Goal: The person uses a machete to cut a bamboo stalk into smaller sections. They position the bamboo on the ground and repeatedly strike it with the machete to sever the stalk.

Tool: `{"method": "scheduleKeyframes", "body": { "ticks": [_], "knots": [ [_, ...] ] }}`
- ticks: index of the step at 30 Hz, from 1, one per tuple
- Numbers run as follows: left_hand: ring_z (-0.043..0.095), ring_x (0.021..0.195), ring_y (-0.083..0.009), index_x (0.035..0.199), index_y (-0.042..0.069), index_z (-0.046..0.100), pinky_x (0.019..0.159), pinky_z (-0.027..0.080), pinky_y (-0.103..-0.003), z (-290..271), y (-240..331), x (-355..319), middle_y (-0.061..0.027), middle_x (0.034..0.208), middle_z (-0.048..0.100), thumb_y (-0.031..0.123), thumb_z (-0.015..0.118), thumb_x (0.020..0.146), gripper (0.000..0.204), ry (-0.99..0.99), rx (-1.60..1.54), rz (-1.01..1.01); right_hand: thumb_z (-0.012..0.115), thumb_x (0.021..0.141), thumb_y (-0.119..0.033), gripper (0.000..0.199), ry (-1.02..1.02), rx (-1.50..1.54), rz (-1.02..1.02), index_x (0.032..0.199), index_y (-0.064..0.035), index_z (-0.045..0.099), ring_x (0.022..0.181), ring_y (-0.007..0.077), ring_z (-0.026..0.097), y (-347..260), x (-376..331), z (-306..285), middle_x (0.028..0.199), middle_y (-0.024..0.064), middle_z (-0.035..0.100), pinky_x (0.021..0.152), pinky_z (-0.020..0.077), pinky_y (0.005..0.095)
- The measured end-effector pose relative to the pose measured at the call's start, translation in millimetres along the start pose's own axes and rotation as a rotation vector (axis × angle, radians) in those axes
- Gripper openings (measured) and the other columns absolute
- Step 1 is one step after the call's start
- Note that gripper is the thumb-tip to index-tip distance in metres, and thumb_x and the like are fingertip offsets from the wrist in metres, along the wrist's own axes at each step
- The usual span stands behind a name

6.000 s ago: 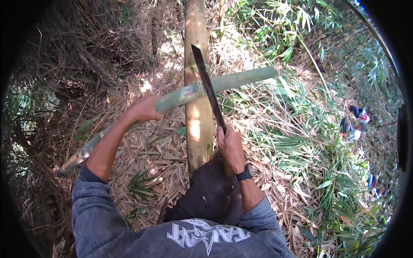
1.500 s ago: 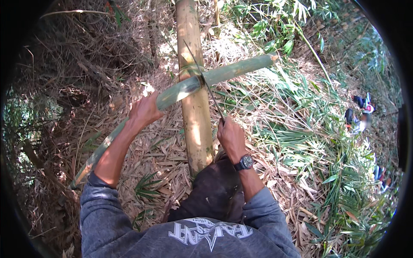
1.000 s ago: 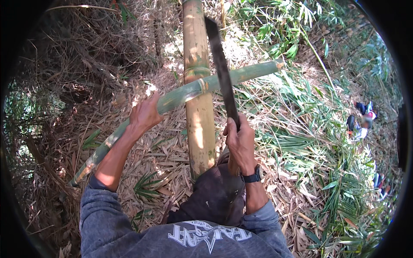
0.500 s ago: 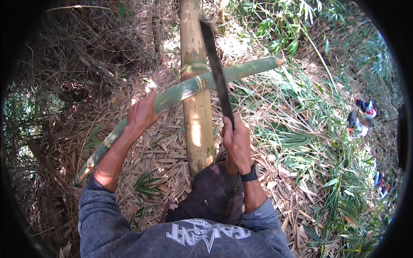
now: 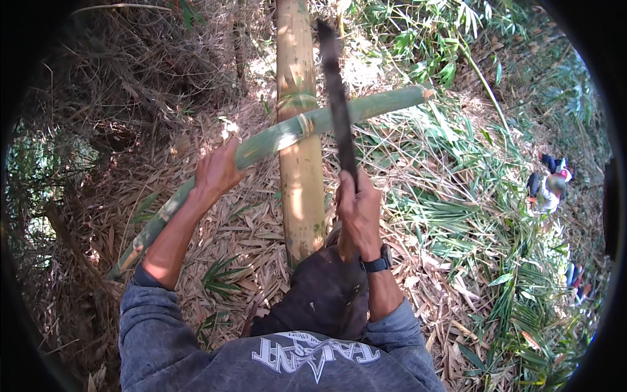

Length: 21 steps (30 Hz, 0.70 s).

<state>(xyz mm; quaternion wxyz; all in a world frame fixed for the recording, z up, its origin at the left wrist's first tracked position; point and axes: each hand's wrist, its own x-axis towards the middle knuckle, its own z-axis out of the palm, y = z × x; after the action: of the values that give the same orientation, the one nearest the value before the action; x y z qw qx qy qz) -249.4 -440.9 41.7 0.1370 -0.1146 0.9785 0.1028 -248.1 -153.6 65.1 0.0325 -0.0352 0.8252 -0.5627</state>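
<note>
A green bamboo pole (image 5: 274, 138) lies slantwise across a thick yellowish bamboo trunk (image 5: 301, 189), its cut end at the upper right. My left hand (image 5: 219, 168) is wrapped round the pole, left of the trunk. In my right hand (image 5: 358, 206) is the handle of a long dark machete (image 5: 340, 111), its blade pointing away from me and slightly blurred. From above, the blade passes over the pole just right of a pale joint ring. Whether its edge touches the pole I cannot tell.
Dry leaves (image 5: 238, 225) cover the ground, with cut green leaves (image 5: 444, 212) heaped at the right. Dry brush (image 5: 150, 72) stands at the far left. Two people (image 5: 554, 185) are at the far right, partly seen. My knee (image 5: 320, 291) is by the trunk's near end.
The machete's tip has swung slightly to the right, and my right hand has shifted little. My left hand and the green pole stay nearly where they were.
</note>
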Motion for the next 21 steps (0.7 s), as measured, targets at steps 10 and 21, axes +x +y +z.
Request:
{"method": "scheduleKeyframes", "body": {
  "ticks": [10, 21],
  "knots": [
    [0.068, 0.083, -0.0328, 0.105, 0.005, 0.05, 0.072, 0.055, -0.047, -4.0, 0.6, 5.7, -0.019, 0.091, 0.068, 0.019, 0.077, 0.074, 0.043, -0.003, 0.013, 0.021, 0.052, 0.098, -0.022, 0.024, -0.223, -0.098, 0.085, 0.092, 0.0012, 0.055, 0.048, 0.0154, 0.052, 46.0, 6.0, 4.9, 0.055, 0.0064, 0.052, 0.047, 0.04, 0.0354],
    [0.069, 0.08, -0.0322, 0.105, 0.006, 0.051, 0.073, 0.056, -0.047, 3.1, -0.8, -2.5, -0.0173, 0.091, 0.068, 0.018, 0.075, 0.074, 0.041, -0.02, -0.044, 0.028, 0.05, 0.096, -0.016, 0.019, -0.18, -0.284, 0.027, 0.093, 0.0021, 0.05, 0.055, 0.0414, 0.058, 17.3, -10.6, 3.3, 0.059, 0.0231, 0.055, 0.051, 0.0417, 0.0501]
  ]
}}
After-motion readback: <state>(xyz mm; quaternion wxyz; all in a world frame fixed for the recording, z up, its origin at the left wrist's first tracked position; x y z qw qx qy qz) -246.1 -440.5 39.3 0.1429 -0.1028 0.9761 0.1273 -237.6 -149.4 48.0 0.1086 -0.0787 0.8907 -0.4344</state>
